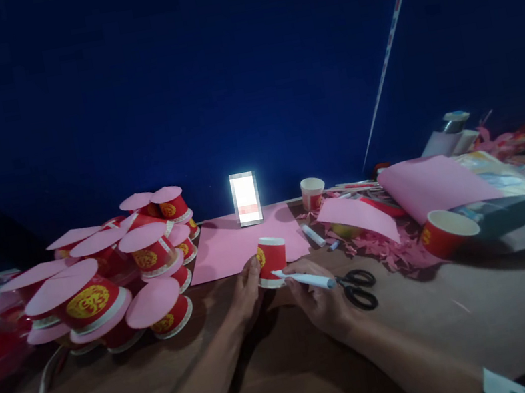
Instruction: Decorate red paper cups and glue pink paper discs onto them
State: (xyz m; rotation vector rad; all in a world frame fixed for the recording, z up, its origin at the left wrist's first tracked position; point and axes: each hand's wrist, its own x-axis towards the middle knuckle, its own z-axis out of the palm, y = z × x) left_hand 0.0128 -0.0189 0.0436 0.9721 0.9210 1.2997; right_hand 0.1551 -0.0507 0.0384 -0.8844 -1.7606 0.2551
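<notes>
Left hand's fingers (pixel 254 267) grip a red cup (pixel 274 260) above the table (pixel 283 369); right hand's fingers (pixel 291 277) grip a white marker (pixel 307 279) against its side. Pink paper (pixel 216 252) lies behind, lidded cups (pixel 147 247) to the left, scissors (pixel 358 288) to the right.

White sleeves (pixel 501 382), green markings, bare hands (pixel 318 298)

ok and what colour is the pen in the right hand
The pen in the right hand is pale blue; it shows best in the head view.
</notes>
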